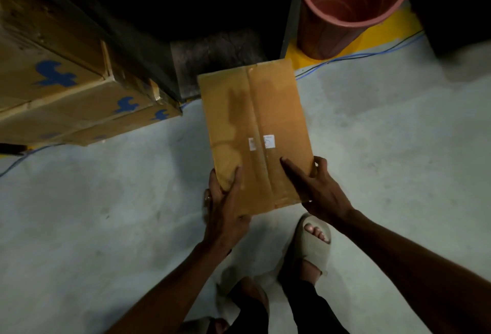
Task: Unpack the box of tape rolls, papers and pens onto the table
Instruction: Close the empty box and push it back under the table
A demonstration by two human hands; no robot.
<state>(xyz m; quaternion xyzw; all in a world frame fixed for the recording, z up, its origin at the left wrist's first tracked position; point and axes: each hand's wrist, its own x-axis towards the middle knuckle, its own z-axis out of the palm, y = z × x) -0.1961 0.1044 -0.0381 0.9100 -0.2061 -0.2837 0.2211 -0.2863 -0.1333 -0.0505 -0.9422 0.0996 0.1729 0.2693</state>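
Cardboard box (255,134), flaps closed and taped along the centre seam, carried flat in the air above the grey concrete floor (93,214), near end toward the body. Gripped at that near end from both sides: left hand (225,200) wrapped round the left corner, thumb laid on top and fingers curled underneath; right hand (316,187) clamping the right edge, index finger stretched across the lid, remaining fingers hooked over the side. Held level with two hands most likely to keep loose contents from sliding, and by the near end because that is what arms reach first. Still sealed, so nothing unpacked yet; contents hidden, no table visible.

Counted:
- one carried box, with two small white labels (261,142) either side of the tape seam
- two hands, both grasping that box
- two beige slide sandals (313,243), feet mid-stride beneath
- one stack of larger cartons with blue printed logos (53,86) at left; number in the stack unclear
- one reddish plastic bin (350,4), open top, standing on a yellow floor marking (385,38)
- blue and dark cables (358,55) running along the floor beside the marking
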